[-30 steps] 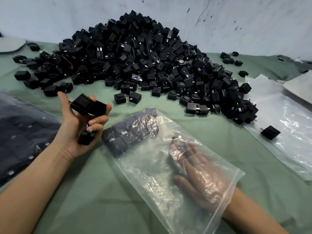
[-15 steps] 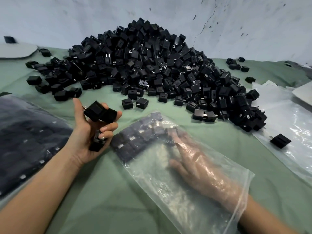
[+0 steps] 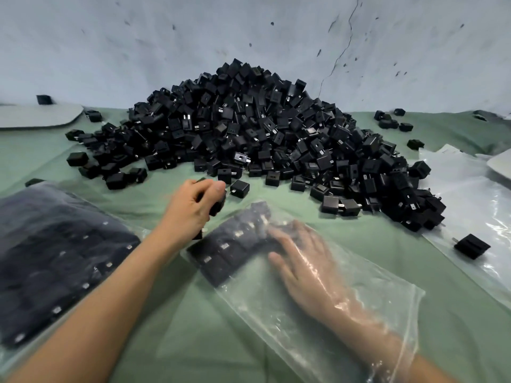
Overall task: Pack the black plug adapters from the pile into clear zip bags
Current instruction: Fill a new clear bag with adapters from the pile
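A big pile of black plug adapters point(image 3: 262, 134) lies on the green cloth against the wall. In front of it lies a clear zip bag point(image 3: 276, 308), its mouth toward me, with rows of adapters point(image 3: 232, 250) packed at its far end. My right hand point(image 3: 301, 261) is inside the bag, fingers spread flat, fingertips touching the packed adapters. My left hand point(image 3: 190, 208) is palm down at the pile's near edge, fingers curled round black adapters point(image 3: 217, 207) that it holds.
A filled bag of adapters point(image 3: 55, 258) lies at the left. Empty clear bags point(image 3: 475, 205) are stacked at the right, with one loose adapter point(image 3: 471, 246) on them. Stray adapters point(image 3: 392, 121) dot the cloth at the back right. A grey board point(image 3: 36, 116) sits far left.
My left hand turned palm down and moved forward to the pile's edge, still holding adapters. My right hand slid deeper into the bag, up to the packed rows.
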`<state>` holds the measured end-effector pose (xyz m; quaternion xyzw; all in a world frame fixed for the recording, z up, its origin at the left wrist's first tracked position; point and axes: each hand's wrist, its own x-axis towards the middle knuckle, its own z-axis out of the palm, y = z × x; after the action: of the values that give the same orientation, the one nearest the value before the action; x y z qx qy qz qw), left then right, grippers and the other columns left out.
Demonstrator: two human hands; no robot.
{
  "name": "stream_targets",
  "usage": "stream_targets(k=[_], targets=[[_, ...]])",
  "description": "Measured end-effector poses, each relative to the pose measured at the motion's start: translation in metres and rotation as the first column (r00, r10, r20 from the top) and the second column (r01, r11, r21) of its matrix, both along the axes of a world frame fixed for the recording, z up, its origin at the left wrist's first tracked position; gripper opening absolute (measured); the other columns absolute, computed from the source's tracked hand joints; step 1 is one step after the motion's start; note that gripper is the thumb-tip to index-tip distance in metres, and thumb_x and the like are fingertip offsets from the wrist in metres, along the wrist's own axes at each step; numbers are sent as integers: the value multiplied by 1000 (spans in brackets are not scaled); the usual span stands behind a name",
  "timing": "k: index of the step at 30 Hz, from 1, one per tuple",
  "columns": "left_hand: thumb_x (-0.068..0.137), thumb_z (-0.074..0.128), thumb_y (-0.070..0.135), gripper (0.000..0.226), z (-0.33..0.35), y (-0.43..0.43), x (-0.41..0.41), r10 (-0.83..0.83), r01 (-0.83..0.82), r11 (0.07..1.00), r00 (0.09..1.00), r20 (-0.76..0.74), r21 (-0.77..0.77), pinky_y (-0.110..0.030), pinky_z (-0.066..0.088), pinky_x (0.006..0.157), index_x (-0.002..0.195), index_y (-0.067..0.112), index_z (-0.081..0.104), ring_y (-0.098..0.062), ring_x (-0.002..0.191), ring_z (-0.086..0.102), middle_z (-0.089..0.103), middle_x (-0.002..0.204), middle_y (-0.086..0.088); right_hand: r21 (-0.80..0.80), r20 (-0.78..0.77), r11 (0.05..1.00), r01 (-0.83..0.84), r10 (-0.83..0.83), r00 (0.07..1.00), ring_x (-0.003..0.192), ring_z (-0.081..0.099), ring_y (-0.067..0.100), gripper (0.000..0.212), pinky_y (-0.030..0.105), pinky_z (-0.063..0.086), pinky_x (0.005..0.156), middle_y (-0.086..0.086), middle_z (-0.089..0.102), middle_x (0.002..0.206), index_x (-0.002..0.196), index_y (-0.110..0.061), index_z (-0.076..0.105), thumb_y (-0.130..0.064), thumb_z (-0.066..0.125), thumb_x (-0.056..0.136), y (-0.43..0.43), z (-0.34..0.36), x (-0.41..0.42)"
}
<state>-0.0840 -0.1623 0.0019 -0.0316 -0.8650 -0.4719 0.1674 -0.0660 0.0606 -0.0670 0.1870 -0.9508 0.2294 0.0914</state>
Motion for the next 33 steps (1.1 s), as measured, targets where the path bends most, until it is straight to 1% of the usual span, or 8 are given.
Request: stream_targets(k=[3, 5, 8, 10, 14, 21, 24, 33], targets=[[81, 39, 78, 47, 2, 13, -16, -8, 10, 992, 1000, 19, -129, -33, 44, 70, 63, 38, 55, -20, 86, 50, 49, 79, 0, -203, 42, 972, -120, 131, 990, 144, 14, 17, 54, 37, 2, 120, -7, 7, 155, 136, -46, 38, -64, 15, 91, 7, 3, -1], [74, 35, 85, 45, 1, 21, -24, 9, 2, 977, 999, 52, -214, -29, 38, 68, 62, 44, 51, -18, 88, 49, 48, 84, -1, -95, 123, 979, -182, 193, 973, 146, -3, 12, 60, 46, 2, 119, -21, -7, 156, 137, -60, 22, -75, 0, 82, 16, 5, 2], [78, 37, 77, 35, -2, 26, -35, 117, -87, 912, 992, 50, -402, -32, 43, 71, 61, 47, 42, -17, 89, 49, 44, 86, 4, 115, 62, 966, -230, 224, 973, 140, -23, 0, 41, 34, -25, 110, -30, -18, 151, 126, -76, 3, -70, -1, 85, 23, 16, 9], [84, 41, 73, 37, -5, 24, -42, 218, -151, 830, 974, 63, -537, -36, 48, 75, 65, 42, 47, -21, 92, 53, 47, 98, 0, 141, 91, 962, -232, 221, 971, 140, -25, 3, 37, 31, -30, 108, -23, -20, 152, 125, -75, 0, -65, 8, 90, 18, 27, 11], [85, 42, 74, 57, -11, 18, -52, 362, -173, 671, 925, 115, -721, -32, 44, 71, 90, 22, 64, -29, 86, 60, 41, 122, -9, 208, 136, 955, -211, 185, 973, 141, -25, 13, 47, 45, -19, 114, -14, -21, 150, 138, -59, -4, -57, 13, 94, 4, 30, 5], [81, 42, 78, 54, -20, 11, -58, 351, -109, 666, 919, 181, -738, -31, 39, 69, 96, 28, 59, -26, 87, 58, 39, 122, -5, 266, 58, 932, -247, 240, 969, 144, -15, 10, 57, 34, -23, 108, -8, -1, 159, 142, -50, 17, -63, 2, 89, 4, 40, -4], [81, 42, 77, 56, -20, 10, -59, 342, -90, 658, 920, 191, -748, -31, 38, 68, 100, 27, 58, -24, 81, 52, 39, 120, -6, 267, 68, 917, -295, 287, 955, 143, -17, 7, 64, 26, -29, 105, -17, -2, 156, 142, -51, 17, -64, -5, 84, 11, 42, -3], [85, 39, 75, 57, -19, 12, -56, 328, -84, 613, 932, 156, -786, -30, 42, 66, 105, 25, 56, -27, 85, 59, 41, 120, -7, 111, 130, 936, -334, 319, 939, 141, -15, -5, 51, 36, -7, 117, -28, -21, 152, 138, -64, -5, -68, 3, 88, 24, 25, -5]])
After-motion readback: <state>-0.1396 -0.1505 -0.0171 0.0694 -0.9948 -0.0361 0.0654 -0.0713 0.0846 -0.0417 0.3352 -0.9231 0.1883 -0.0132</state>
